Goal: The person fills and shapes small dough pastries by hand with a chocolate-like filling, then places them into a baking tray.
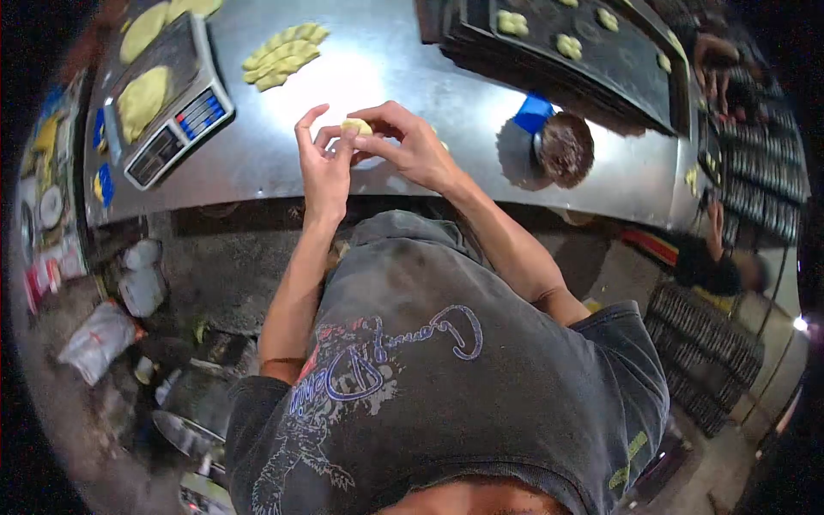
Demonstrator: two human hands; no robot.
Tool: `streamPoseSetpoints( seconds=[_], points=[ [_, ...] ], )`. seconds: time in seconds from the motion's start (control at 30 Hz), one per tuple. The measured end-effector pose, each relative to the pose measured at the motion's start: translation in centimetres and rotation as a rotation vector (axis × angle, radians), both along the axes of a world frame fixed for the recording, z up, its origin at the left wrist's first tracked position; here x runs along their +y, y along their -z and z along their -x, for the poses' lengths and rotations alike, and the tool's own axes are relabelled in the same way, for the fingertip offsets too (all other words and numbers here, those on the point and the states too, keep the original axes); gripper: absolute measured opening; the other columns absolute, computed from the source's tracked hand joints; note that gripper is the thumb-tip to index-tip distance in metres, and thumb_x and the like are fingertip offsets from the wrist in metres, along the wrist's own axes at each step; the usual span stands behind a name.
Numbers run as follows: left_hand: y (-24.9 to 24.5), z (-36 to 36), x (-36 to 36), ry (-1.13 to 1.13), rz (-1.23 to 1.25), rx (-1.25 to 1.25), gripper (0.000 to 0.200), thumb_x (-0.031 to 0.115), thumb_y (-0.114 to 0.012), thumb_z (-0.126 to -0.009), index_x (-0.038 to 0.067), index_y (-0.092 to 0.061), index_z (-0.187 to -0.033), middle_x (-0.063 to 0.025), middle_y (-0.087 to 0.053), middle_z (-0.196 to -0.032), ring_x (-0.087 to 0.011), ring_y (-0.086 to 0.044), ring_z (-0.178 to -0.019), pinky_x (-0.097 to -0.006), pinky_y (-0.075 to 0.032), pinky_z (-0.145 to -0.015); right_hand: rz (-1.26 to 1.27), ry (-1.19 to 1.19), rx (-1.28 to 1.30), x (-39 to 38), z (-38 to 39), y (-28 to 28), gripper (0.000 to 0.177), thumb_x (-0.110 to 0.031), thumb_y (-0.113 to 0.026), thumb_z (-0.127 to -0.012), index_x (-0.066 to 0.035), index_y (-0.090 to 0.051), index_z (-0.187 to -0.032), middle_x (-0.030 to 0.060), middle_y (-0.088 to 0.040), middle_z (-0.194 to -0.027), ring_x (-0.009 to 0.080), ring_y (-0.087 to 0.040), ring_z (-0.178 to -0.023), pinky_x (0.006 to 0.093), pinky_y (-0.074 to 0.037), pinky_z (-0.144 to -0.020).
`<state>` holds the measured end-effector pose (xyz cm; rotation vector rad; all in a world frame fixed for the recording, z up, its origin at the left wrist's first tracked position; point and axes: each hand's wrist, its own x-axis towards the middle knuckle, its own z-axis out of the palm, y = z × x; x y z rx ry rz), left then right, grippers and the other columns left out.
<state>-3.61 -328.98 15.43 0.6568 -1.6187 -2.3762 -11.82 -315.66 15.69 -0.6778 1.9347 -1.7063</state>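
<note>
Item: dough piece [356, 126], small, pale yellow. Held above the near part of the steel table [386, 81], at the fingertips of both hands, in front of the person's chest.

Left hand [322, 167]: raised, palm turned inward, index finger standing free; grip narrow, thumb and fingers closed on the left side of the dough piece.

Right hand [412, 146]: arched over from the right; grip narrow, fingertips pinching the same piece from the top and right side. The two hands touch at the fingers.

Surroundings, on the table:
- Weighing scale [176, 120], far left, carrying a flat yellow dough slab [142, 99].
- Row of shaped dough strips [283, 56], lying side by side behind the hands, just right of the scale.
- Round dark bowl [564, 148], right of the hands, with a blue object [534, 112] touching its far side.
- Stack of dark baking trays [601, 77], far right; the top one bears knotted dough pieces [515, 23], spaced apart.

Another person's hand [712, 56] rests by the trays' far edge.
</note>
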Motion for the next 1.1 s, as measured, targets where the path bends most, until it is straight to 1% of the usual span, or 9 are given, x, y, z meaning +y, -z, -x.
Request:
streamPoseSetpoints(
  seconds=[0.13,0.3,0.4,0.57,0.7,0.8,0.93,0.97,1.1],
  points=[
    [-0.7,1.5,6.3,0.054,-0.02,0.089,0.062,0.043,-0.049,-0.104,0.008,-0.022,-0.148,-0.013,-0.059,-0.111,-0.0231,-0.059,-0.111,-0.039,-0.053,-0.088,0.08,0.232,-0.117,6.6,0.2,-0.8,0.024,-0.019,-0.074,-0.09,-0.002,-0.07,-0.107,0.0075,-0.063,-0.104,0.0139,-0.062,-0.094,0.0299,-0.052,-0.083],
    [-2.4,4.7,13.3,0.085,1.02,0.763,0.054,0.055,-0.046,-0.101,0.006,-0.061,-0.119,-0.01,-0.067,-0.117,-0.0258,-0.063,-0.111,-0.0462,-0.035,-0.11,0.368,0.185,-0.371,13.6,-1.3,-1.7,0.026,-0.014,-0.075,-0.09,-0.004,-0.065,-0.112,0.0005,-0.066,-0.098,0.0123,-0.063,-0.086,0.028,-0.051,-0.083],
    [-2.8,5.6,16.2,0.268,1.069,0.916,0.056,0.059,-0.044,-0.1,0.008,-0.066,-0.108,-0.0058,-0.071,-0.103,-0.0246,-0.068,-0.102,-0.0474,-0.035,-0.11,0.556,0.18,-0.789,17.6,-2.9,-1.8,0.028,-0.011,-0.074,-0.089,-0.007,-0.063,-0.115,-0.0004,-0.065,-0.101,0.0108,-0.063,-0.091,0.0286,-0.051,-0.084],
    [-1.1,7.1,25.2,0.368,0.763,1.004,0.047,0.05,-0.072,-0.085,0.011,-0.066,-0.108,-0.005,-0.071,-0.103,-0.0269,-0.067,-0.104,-0.0486,-0.041,-0.105,0.906,0.241,-0.901,24.9,-3.9,-1.6,0.025,-0.017,-0.062,-0.098,-0.01,-0.058,-0.122,0.0006,-0.064,-0.109,0.0122,-0.063,-0.099,0.03,-0.052,-0.085],
    [-0.4,6.7,28.9,0.576,1.049,0.784,0.088,0.042,-0.078,-0.083,0.011,-0.033,-0.152,-0.0199,-0.047,-0.147,-0.0344,-0.048,-0.132,-0.047,-0.038,-0.108,0.39,0.321,-0.58,32.6,-0.2,1.1,0.019,-0.018,-0.06,-0.099,-0.007,-0.062,-0.115,0.0019,-0.066,-0.101,0.0121,-0.064,-0.09,0.0293,-0.052,-0.081],
    [3.2,4.6,28.3,0.836,0.766,0.318,0.081,0.034,-0.073,-0.089,0.008,-0.03,-0.153,-0.0223,-0.05,-0.143,-0.0358,-0.052,-0.129,-0.0452,-0.04,-0.107,0.005,0.511,-0.354,36.4,4.1,5.0,0.02,-0.019,-0.057,-0.1,-0.006,-0.062,-0.115,0.0028,-0.068,-0.101,0.0107,-0.063,-0.092,0.0283,-0.051,-0.081],
    [4.0,1.5,24.8,0.921,0.708,0.067,0.046,0.024,-0.059,-0.1,0.004,-0.052,-0.14,-0.0181,-0.066,-0.125,-0.0296,-0.065,-0.113,-0.0397,-0.048,-0.098,-0.711,0.518,0.151,37.3,7.3,11.1,0.03,-0.025,-0.046,-0.103,-0.005,-0.058,-0.122,0.0171,-0.07,-0.112,0.0333,-0.067,-0.106,0.0419,-0.049,-0.09],
    [4.0,0.8,24.0,0.867,0.688,0.011,0.042,0.024,-0.057,-0.101,0.004,-0.054,-0.138,-0.0159,-0.067,-0.124,-0.0265,-0.064,-0.113,-0.0376,-0.048,-0.099,-0.83,0.398,0.088,36.7,7.6,11.4,0.036,-0.028,-0.041,-0.104,-0.007,-0.054,-0.129,0.0207,-0.066,-0.124,0.0428,-0.06,-0.117,0.0476,-0.045,-0.097],
    [4.8,-1.2,20.9,0.664,0.579,-0.122,0.037,0.027,-0.053,-0.104,0.004,-0.059,-0.133,-0.0124,-0.068,-0.122,-0.0212,-0.064,-0.113,-0.0346,-0.048,-0.097,-0.976,0.404,-0.116,33.4,8.3,9.5,0.037,-0.029,-0.044,-0.104,-0.002,-0.054,-0.127,0.0212,-0.065,-0.124,0.0366,-0.057,-0.12,0.045,-0.045,-0.097]
  ],
)
